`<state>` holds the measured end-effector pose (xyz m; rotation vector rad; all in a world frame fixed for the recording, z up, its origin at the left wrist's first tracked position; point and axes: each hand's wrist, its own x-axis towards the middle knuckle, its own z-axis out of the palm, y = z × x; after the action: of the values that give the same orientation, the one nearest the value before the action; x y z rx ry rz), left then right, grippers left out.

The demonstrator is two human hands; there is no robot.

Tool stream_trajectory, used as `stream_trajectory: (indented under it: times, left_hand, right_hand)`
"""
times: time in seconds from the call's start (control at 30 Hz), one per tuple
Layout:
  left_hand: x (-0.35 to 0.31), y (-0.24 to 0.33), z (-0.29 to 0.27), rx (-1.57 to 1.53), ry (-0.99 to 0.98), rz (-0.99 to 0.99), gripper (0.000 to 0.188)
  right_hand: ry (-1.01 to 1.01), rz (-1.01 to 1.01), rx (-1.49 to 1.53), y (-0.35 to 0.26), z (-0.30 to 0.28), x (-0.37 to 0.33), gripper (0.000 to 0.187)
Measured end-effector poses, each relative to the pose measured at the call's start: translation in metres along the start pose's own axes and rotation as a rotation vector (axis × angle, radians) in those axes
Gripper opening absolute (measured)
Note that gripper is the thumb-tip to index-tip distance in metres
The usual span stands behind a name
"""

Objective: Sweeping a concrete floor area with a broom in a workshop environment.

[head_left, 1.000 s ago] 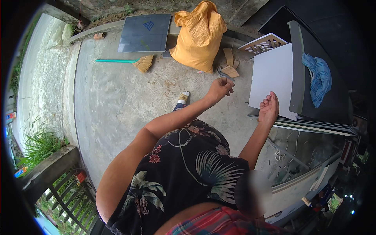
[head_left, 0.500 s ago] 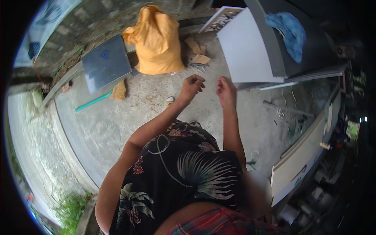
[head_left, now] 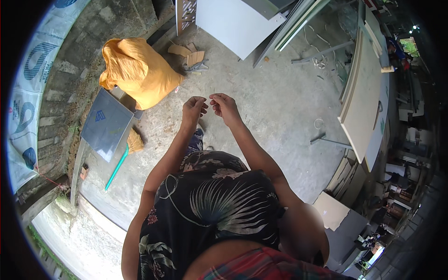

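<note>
My left hand and my right hand are held out in front of me above the concrete floor, their fingertips a small gap apart. The fingers of both are curled, with thumb and forefinger pinched together. Anything between the fingertips is too small or hidden to make out. Nearest beyond them stands a full orange sack, its top gathered. Past my hands lie brown cardboard scraps and a dark grey tool-like object.
At the left, a dark grey panel leans by the sack, with a green-handled broom beside it. A white board stands at the back. Long pale boards lean along the right, near a grey metal bar.
The view has turned to the right, so the sack and broom now sit further left. My hands have come closer together, both still curled.
</note>
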<state>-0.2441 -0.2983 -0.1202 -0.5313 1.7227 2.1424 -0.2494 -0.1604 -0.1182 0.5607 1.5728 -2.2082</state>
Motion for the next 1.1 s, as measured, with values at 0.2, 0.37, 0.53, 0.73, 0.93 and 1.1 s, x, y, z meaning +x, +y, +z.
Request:
stream_trajectory:
  times: [0.2,0.37,0.53,0.73,0.93,1.1]
  left_hand:
    - [-0.087,-0.064,-0.020,-0.007,0.008,-0.091,0.017]
    - [-0.147,-0.093,-0.056,-0.008,0.084,-0.034,0.021]
    - [-0.198,-0.111,-0.115,-0.046,0.186,-0.002,0.021]
    - [-0.279,-0.134,-0.219,-0.160,0.389,0.058,0.019]
    - [-0.392,-0.169,-0.374,-0.259,0.643,0.082,0.016]
    - [-0.484,-0.216,-0.499,-0.396,0.917,-0.021,0.019]
  right_hand:
    - [-0.047,0.090,-0.017,0.071,-0.007,-0.066,0.015]
    - [-0.126,0.197,-0.026,0.119,0.020,-0.106,0.012]
    - [-0.207,0.211,-0.134,0.159,0.075,-0.136,0.013]
    - [-0.383,0.301,-0.271,0.242,0.169,-0.180,0.014]
    - [-0.590,0.447,-0.455,0.347,0.315,-0.245,0.015]
    - [-0.875,0.539,-0.731,0.432,0.446,-0.312,0.014]
